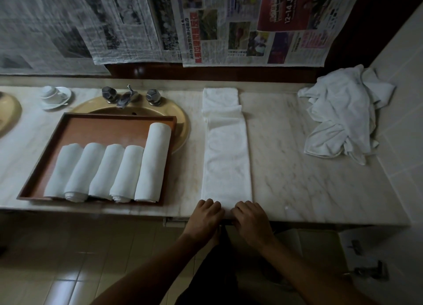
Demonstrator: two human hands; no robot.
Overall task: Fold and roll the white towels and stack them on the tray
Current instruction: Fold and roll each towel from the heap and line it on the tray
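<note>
The folded towel (225, 149) runs lengthwise toward twelve o'clock from both hands. The left hand (207, 215) and right hand (250, 216), equally near, curl over its near end, beginning the roll.

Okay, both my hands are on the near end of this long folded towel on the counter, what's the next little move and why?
Probably roll the near edge forward, away from you. The folded towel lies flat in a long strip, and your left hand and right hand both sit curled on its near end, where no roll shows yet. Five rolled towels already lie on the tray.
</note>
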